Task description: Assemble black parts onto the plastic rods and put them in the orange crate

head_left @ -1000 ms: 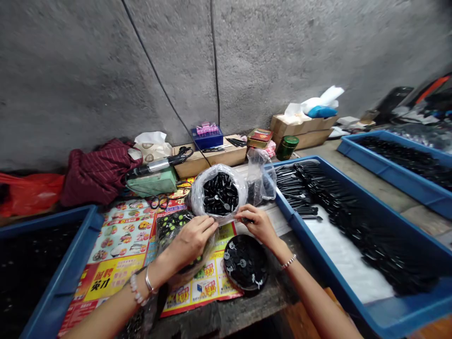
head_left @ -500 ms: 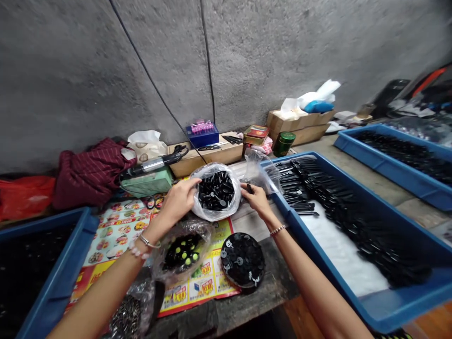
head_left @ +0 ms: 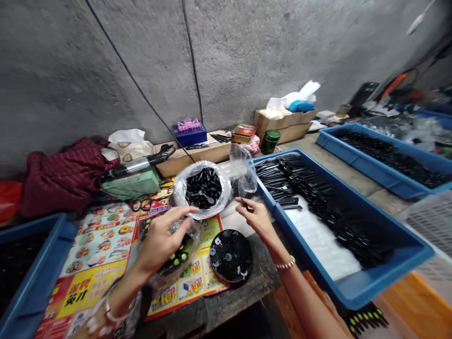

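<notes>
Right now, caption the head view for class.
Left hand open near the bag, right hand pinching a small black piece.

Dead centre on my feed: thin translucent plastic bag (head_left: 181, 186), crinkled, with sheen; black pieces (head_left: 201, 186) inside, glossy, plastic-looking. Four o'clock: blue tray (head_left: 391, 281), smooth plastic; white lining (head_left: 319, 242) in it, matt. Two o'clock: carton (head_left: 286, 126), matt cardboard; green tin (head_left: 271, 141), shiny metal by look. Twelve: grey wall (head_left: 226, 61), rough, matt. Nine: burgundy cloth (head_left: 67, 174), creased, dull. Eight: flyer (head_left: 88, 282), I read smooth printed paper. Six: bench (head_left: 226, 301), worn wood, coarse.
</notes>
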Tool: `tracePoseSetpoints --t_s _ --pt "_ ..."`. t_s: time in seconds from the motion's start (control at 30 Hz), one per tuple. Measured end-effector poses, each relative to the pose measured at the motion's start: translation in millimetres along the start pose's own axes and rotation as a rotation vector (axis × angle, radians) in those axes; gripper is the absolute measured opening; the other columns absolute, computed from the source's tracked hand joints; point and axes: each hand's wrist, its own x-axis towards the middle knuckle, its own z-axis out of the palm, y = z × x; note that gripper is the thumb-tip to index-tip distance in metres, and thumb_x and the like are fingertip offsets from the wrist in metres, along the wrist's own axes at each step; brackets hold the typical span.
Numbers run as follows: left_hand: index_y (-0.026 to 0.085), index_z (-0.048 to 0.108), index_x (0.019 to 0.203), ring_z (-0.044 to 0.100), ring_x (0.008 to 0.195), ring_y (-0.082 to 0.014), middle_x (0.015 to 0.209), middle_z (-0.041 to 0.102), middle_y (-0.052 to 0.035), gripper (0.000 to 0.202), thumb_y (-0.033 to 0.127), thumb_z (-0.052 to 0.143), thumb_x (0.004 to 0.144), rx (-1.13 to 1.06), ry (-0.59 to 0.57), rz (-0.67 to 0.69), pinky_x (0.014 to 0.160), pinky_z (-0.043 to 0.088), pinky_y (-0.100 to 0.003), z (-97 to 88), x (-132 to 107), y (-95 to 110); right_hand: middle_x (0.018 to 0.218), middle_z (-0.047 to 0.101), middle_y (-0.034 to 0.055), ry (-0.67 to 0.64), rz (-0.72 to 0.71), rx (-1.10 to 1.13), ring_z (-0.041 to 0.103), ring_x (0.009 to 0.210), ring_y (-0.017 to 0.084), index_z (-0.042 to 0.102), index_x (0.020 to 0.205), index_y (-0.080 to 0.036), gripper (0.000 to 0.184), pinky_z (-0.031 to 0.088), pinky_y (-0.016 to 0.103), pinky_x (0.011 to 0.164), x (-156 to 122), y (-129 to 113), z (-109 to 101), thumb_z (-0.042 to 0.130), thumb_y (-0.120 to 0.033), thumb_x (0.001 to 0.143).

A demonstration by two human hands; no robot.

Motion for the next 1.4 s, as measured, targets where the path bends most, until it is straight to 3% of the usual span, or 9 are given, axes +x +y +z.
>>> tracePoseSetpoints --t_s 0.17,0.27,0.4,0.6,0.87,1.03,1.13,1.23,1.4 --pt "0.023 0.072 0.102 0.068 0.092 -0.0228 0.102 0.075 -0.0046 0.023 0.031 0.056 0.087 -0.245 -0.26 -0.16 0.084 0.053 -0.031 21.9 -46 15 0.076 0.067 -0.0001 -0.188 0.215 0.303 0.047 0.044 0.007 0.073 0.109 -0.019 0.04 0.038 0.021 0.042 -72 -16 -11 0.07 -0.038 0.073" --pt "0.022 0.072 0.098 0.068 0.088 -0.0222 0.095 0.075 -0.0055 0.023 0.034 0.055 0.088 -0.424 -0.376 -0.268 0.078 0.053 -0.029 39.0 -68 24 0.077 0.065 0.0002 -0.242 0.299 0.506 0.049 0.047 0.008 0.077 0.094 -0.02 0.029 0.043 0.022 0.048 -110 -26 -8 0.073 -0.039 0.073" --pt "0.02 0.071 0.097 0.065 0.081 -0.0207 0.09 0.072 -0.0062 0.028 0.042 0.056 0.088 -0.595 -0.511 -0.406 0.064 0.052 -0.025 65.6 -96 32 0.078 0.066 -0.0005 -0.149 0.392 0.776 0.06 0.064 0.012 0.075 0.086 -0.021 0.021 0.05 0.024 0.066 -146 -34 3 0.078 -0.036 0.071" --pt "0.015 0.07 0.087 0.062 0.065 -0.0164 0.08 0.072 -0.0072 0.041 0.055 0.062 0.081 -0.832 -0.545 -0.568 0.054 0.047 -0.023 93.7 -131 27 0.073 0.067 -0.0017 -0.093 0.517 0.91 0.063 0.07 0.013 0.07 0.077 -0.021 0.024 0.051 0.022 0.068 -164 -31 9 0.086 -0.031 0.062" --pt "0.011 0.07 0.079 0.063 0.055 -0.0145 0.068 0.07 -0.0078 0.048 0.058 0.07 0.071 -0.99 -0.5 -0.763 0.049 0.046 -0.022 92.5 -139 33 0.077 0.071 -0.0002 -0.067 0.566 0.863 0.067 0.073 0.014 0.071 0.08 -0.021 0.027 0.054 0.023 0.069 -171 -18 9 0.087 -0.027 0.06" --pt "0.014 0.065 0.064 0.055 0.045 -0.0124 0.054 0.063 -0.0028 0.039 0.051 0.063 0.076 -0.808 -0.439 -0.705 0.043 0.039 -0.021 92.7 -138 42 0.073 0.071 -0.0007 0.022 0.605 0.845 0.068 0.069 0.014 0.072 0.078 -0.019 0.03 0.056 0.024 0.067 -174 -17 15 0.09 -0.026 0.055" --pt "0.017 0.063 0.059 0.057 0.051 -0.0159 0.056 0.063 -0.0033 0.035 0.037 0.052 0.086 -0.457 -0.319 -0.495 0.05 0.042 -0.026 93.4 -139 50 0.07 0.07 -0.0014 0.09 0.629 0.859 0.068 0.067 0.013 0.071 0.075 -0.018 0.031 0.056 0.022 0.064 -174 -19 18 0.091 -0.026 0.052" --pt "0.018 0.07 0.072 0.063 0.064 -0.0197 0.069 0.069 -0.0053 0.031 0.029 0.048 0.091 -0.186 -0.236 -0.264 0.063 0.046 -0.03 93.9 -141 55 0.072 0.069 -0.0015 0.13 0.66 0.871 0.068 0.068 0.012 0.07 0.077 -0.018 0.034 0.055 0.019 0.06 -174 -19 17 0.092 -0.026 0.052" --pt "0.022 0.072 0.09 0.068 0.082 -0.0183 0.089 0.075 -0.0022 0.017 0.022 0.054 0.09 -0.23 -0.324 -0.13 0.076 0.049 -0.026 85.4 -129 44 0.077 0.068 0.0 0.144 0.657 0.899 0.065 0.068 0.011 0.068 0.088 -0.016 0.038 0.054 0.018 0.058 -170 -16 7 0.089 -0.029 0.059"
